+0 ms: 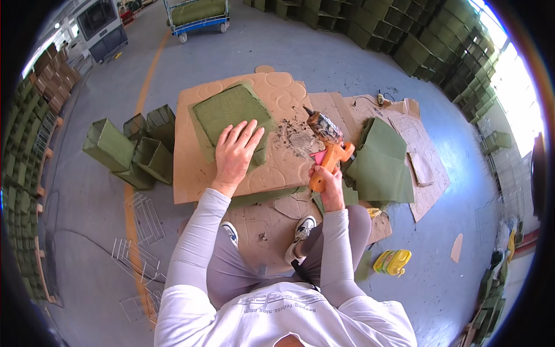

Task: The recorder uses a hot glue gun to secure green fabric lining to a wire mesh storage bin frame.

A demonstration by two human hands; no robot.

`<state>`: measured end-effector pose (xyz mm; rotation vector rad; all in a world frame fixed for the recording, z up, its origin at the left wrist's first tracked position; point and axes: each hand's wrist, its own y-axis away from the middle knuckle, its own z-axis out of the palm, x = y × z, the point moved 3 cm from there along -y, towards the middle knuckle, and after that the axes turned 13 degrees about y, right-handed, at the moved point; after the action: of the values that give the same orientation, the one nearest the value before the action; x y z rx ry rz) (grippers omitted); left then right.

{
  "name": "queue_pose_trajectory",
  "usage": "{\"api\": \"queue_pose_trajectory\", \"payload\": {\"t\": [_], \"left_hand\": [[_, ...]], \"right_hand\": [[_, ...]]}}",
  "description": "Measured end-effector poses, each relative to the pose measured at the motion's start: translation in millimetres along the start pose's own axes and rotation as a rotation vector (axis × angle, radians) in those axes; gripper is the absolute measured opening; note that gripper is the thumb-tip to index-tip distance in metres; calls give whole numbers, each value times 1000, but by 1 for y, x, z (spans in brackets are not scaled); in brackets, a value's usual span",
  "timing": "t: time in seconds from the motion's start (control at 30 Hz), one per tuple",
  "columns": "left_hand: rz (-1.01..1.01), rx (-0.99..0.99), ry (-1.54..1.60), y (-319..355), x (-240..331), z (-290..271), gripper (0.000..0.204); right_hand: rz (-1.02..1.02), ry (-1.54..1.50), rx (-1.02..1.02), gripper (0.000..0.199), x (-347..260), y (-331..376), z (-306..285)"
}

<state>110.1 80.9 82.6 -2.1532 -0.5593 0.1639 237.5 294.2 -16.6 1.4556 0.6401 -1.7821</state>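
Nearest the seated person, the right hand (330, 180) is wrapped tight round the orange grip of a glue gun (326, 141), held just right of the cardboard sheet (191, 173), nozzle aimed up and away over the sheet's glue-stained patch. The left hand (236, 151) lies flat with fingers spread, pressing down on the near corner of the green fabric-covered box (228, 113) that sits in the middle of the cardboard sheet. This looks like the pressing step after gluing: fabric held down while it sets, gun lifted clear. The next move likely calls for bringing the nozzle to an unglued edge while the palm keeps the cover from shifting. Right of the sheet lies loose green fabric (381, 159); left of it, finished green boxes (130, 150); beyond it, a blue cart (196, 17)
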Motion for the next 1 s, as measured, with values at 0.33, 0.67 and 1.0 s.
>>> {"api": "queue_pose_trajectory", "payload": {"t": [0.33, 0.67, 1.0], "left_hand": [[128, -38, 110, -3, 6, -6, 35], [114, -21, 97, 2, 3, -1, 33], [110, 22, 108, 4, 5, -3, 30]], "right_hand": [[-41, 454, -219, 22, -73, -1, -13], [18, 397, -317, 22, -63, -10, -14], [76, 404, -327, 22, -58, -29, -1]]}}
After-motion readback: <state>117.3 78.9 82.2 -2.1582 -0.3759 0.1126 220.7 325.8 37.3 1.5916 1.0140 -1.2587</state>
